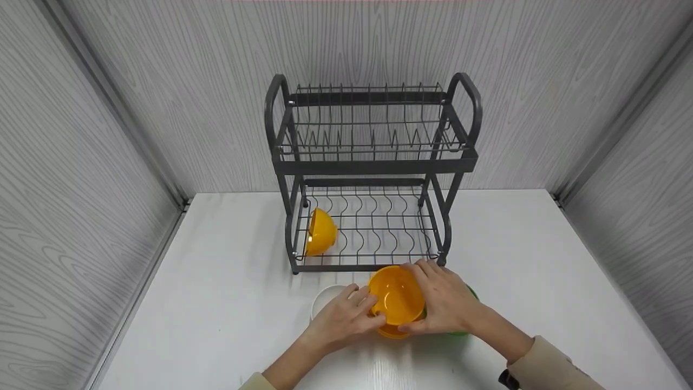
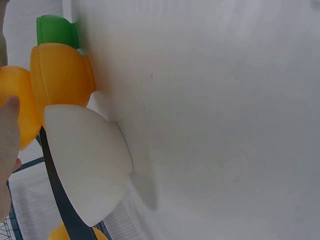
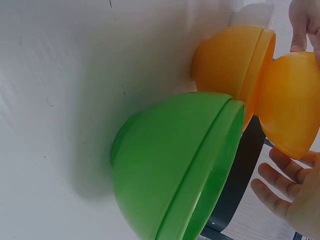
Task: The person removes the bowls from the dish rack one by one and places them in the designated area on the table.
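Between my two hands an orange bowl is held over a second orange bowl that stands on the table. My left hand grips its left side, thumb and fingers at the rim. On the other side my right hand holds it with the thumb near the front and fingers toward the back. A white bowl stands just left of the lower orange bowl, partly hidden by my left hand in the head view. To the right stands a green bowl, mostly behind my right hand in the head view.
A dark two-tier dish rack stands behind the bowls, close to the back wall. Its lower tier holds another orange bowl, tipped on its side at the left end. Grey panels enclose the white table.
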A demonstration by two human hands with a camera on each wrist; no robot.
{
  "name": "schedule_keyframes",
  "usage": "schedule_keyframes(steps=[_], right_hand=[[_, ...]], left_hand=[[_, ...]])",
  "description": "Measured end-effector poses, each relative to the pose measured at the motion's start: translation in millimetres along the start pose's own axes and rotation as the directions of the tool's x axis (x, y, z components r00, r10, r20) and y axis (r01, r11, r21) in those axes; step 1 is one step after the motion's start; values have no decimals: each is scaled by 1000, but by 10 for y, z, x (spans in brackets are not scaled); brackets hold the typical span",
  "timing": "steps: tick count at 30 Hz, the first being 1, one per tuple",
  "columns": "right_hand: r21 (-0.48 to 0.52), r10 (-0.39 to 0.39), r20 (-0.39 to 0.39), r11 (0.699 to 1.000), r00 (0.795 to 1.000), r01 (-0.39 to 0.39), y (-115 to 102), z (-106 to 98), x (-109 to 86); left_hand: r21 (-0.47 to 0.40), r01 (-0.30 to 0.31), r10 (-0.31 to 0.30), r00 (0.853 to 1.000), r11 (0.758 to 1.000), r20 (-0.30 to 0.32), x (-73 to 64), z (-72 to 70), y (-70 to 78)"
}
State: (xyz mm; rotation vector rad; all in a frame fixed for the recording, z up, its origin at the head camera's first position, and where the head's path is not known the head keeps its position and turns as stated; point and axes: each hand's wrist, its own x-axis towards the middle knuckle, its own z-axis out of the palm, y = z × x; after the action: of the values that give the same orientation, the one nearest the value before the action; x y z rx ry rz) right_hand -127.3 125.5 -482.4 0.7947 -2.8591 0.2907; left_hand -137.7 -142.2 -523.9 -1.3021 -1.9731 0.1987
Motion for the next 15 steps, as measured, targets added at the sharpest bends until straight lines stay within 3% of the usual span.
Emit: schedule_keyframes(steps=[15], right_hand=[[-12, -12, 9, 1000, 1000, 12, 12, 105, -48]], left_hand=[[-45, -10, 11, 1000, 999, 25, -55, -1, 55]])
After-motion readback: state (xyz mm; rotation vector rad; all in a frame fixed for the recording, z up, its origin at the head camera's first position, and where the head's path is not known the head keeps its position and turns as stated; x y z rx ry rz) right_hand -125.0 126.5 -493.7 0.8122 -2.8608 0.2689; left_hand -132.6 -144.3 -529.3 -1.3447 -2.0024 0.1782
